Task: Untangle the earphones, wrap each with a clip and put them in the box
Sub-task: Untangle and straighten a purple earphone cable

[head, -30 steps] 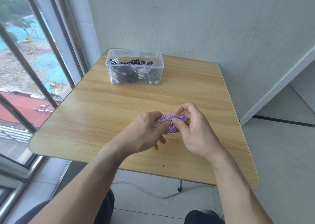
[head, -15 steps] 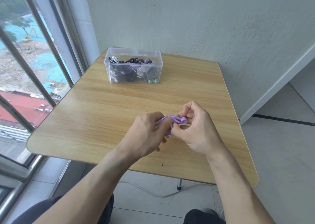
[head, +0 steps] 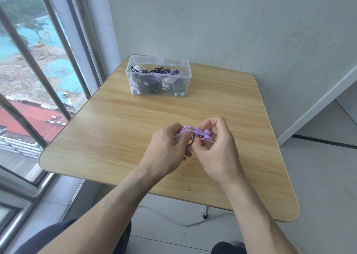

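Observation:
Purple earphones are coiled into a small bundle above the middle of the wooden table. My left hand grips the left part of the coil with curled fingers. My right hand pinches the right part, where the purple earbuds stick out near its fingertips. Both hands hide much of the cable, and no clip is plainly visible on it. A clear plastic box at the far side of the table holds several bundled earphones in black, white, purple and green.
The table stands against a grey wall at the back, with a barred window close on the left. Its rounded front edge is near my forearms. A thin white cable lies on the tiled floor under the table, beside a table leg.
Both hands stay together on the purple bundle and shift their fingers slightly. The earbuds now show more clearly by my right fingertips. The box has not moved.

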A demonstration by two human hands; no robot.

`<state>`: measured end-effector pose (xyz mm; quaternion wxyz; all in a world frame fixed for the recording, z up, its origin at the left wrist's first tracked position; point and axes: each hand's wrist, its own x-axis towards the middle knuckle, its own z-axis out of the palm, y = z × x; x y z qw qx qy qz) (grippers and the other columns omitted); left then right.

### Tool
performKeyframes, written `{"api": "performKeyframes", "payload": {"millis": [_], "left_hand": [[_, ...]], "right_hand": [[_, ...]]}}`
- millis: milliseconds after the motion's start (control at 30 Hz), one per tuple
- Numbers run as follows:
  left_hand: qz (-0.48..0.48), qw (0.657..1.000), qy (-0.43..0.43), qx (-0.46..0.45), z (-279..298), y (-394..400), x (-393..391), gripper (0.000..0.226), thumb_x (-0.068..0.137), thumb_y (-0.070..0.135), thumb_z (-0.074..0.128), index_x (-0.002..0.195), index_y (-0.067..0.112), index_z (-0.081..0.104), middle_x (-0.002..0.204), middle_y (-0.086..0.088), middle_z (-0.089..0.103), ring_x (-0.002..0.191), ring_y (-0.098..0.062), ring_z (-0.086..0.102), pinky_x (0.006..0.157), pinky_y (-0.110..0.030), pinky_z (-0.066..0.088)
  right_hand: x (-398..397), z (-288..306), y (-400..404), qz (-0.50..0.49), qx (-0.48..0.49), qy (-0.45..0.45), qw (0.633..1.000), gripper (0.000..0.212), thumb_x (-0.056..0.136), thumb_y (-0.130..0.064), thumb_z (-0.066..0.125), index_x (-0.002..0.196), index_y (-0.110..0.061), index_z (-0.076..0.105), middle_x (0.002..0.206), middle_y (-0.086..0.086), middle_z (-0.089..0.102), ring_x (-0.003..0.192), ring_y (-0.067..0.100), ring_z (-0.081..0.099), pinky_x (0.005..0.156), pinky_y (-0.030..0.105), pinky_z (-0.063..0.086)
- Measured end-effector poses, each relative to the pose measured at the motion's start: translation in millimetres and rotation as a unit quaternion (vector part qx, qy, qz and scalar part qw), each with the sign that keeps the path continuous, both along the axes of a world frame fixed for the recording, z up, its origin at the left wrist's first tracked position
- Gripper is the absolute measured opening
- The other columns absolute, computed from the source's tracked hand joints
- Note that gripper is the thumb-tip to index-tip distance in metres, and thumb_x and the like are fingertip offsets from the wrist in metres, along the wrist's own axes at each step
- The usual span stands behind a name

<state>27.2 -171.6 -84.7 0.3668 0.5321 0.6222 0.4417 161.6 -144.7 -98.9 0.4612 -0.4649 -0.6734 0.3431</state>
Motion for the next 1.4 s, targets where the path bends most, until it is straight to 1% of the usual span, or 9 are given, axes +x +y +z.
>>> {"api": "performKeyframes", "payload": {"millis": [100, 167, 333, 567, 800, 1000, 1133, 1267, 1400], "left_hand": [[0.009, 1.0, 0.002, 0.022, -4, -1, 2, 0.024, 0.099, 0.02, 0.056, 0.077, 0.011, 0.059, 0.063, 0.0, 0.069, 0.059, -0.013, 0.069, 0.06, -0.036, 0.059], [0.015, 1.0, 0.012, 0.025, -3, 0, 4, 0.024, 0.099, 0.023, 0.055, 0.08, 0.009, 0.06, 0.064, 0.001, 0.069, 0.059, -0.011, 0.068, 0.059, -0.034, 0.057], [0.038, 0.999, -0.012, 0.021, -2, 0, 7, 0.03, 0.1, 0.025, 0.05, 0.085, 0.001, 0.06, 0.067, -0.006, 0.07, 0.057, -0.016, 0.068, 0.058, -0.039, 0.056], [0.07, 0.996, -0.05, 0.027, -3, -3, 13, 0.017, 0.099, 0.028, 0.055, 0.088, 0.016, 0.061, 0.07, 0.002, 0.073, 0.057, -0.013, 0.069, 0.057, -0.03, 0.055], [0.078, 0.992, -0.093, -0.024, -4, 1, 8, 0.021, 0.1, 0.025, 0.054, 0.09, 0.011, 0.067, 0.068, -0.005, 0.074, 0.058, -0.016, 0.07, 0.048, -0.032, 0.052], [0.076, 0.984, -0.144, -0.067, -1, 3, 6, 0.021, 0.097, 0.022, 0.057, 0.086, 0.008, 0.069, 0.061, -0.002, 0.069, 0.052, -0.015, 0.064, 0.045, -0.026, 0.042], [0.047, 0.984, -0.144, -0.097, 1, 3, 5, 0.019, 0.092, 0.014, 0.056, 0.084, 0.009, 0.072, 0.057, -0.005, 0.066, 0.041, -0.013, 0.05, 0.043, -0.023, 0.035], [-0.017, 0.981, -0.156, -0.112, 3, 2, 1, 0.016, 0.091, 0.015, 0.062, 0.096, 0.001, 0.07, 0.072, -0.008, 0.066, 0.058, -0.017, 0.066, 0.045, -0.026, 0.04], [-0.067, 0.976, -0.156, -0.135, 1, 6, -6, 0.026, 0.097, 0.023, 0.06, 0.105, 0.0, 0.069, 0.089, -0.017, 0.073, 0.071, -0.029, 0.07, 0.053, -0.029, 0.047]], "right_hand": [[-3, 3, 0, -0.013, -0.094, 0.086, 0.992, 0.02, 0.067, -0.016, 0.067, 0.086, -0.016, 0.06, 0.078, 0.006, 0.071, 0.065, 0.026, 0.071, 0.065, 0.048, 0.06], [-6, 5, -2, -0.021, -0.133, 0.144, 0.98, 0.017, 0.071, -0.005, 0.068, 0.088, -0.01, 0.065, 0.078, 0.008, 0.074, 0.063, 0.028, 0.072, 0.066, 0.047, 0.061], [-1, 7, -1, 0.007, -0.151, 0.169, 0.974, 0.026, 0.083, 0.012, 0.062, 0.096, -0.008, 0.071, 0.09, 0.009, 0.077, 0.074, 0.026, 0.075, 0.076, 0.045, 0.062], [1, 1, 5, 0.02, -0.114, 0.157, 0.981, 0.033, 0.082, 0.014, 0.066, 0.1, -0.014, 0.064, 0.09, 0.013, 0.075, 0.077, 0.026, 0.074, 0.074, 0.037, 0.06], [-5, -5, 3, 0.051, -0.096, 0.153, 0.982, 0.025, 0.09, 0.01, 0.062, 0.1, -0.013, 0.058, 0.091, 0.02, 0.07, 0.073, 0.021, 0.072, 0.063, 0.024, 0.056], [-1, -9, 4, 0.068, -0.053, 0.067, 0.994, 0.027, 0.091, -0.001, 0.059, 0.105, -0.024, 0.055, 0.09, 0.005, 0.07, 0.08, 0.023, 0.071, 0.069, 0.032, 0.057], [8, -5, 7, 0.074, -0.074, 0.022, 0.994, 0.025, 0.091, -0.009, 0.069, 0.106, -0.025, 0.056, 0.089, 0.0, 0.074, 0.081, 0.024, 0.072, 0.075, 0.04, 0.058], [15, 2, 10, 0.082, -0.124, 0.008, 0.989, 0.022, 0.086, -0.008, 0.077, 0.102, -0.018, 0.064, 0.087, 0.004, 0.075, 0.08, 0.026, 0.073, 0.074, 0.041, 0.059], [21, 8, 10, 0.087, -0.116, -0.038, 0.989, 0.026, 0.087, -0.012, 0.074, 0.106, -0.029, 0.068, 0.104, -0.005, 0.071, 0.089, 0.012, 0.071, 0.074, 0.037, 0.059]]}}
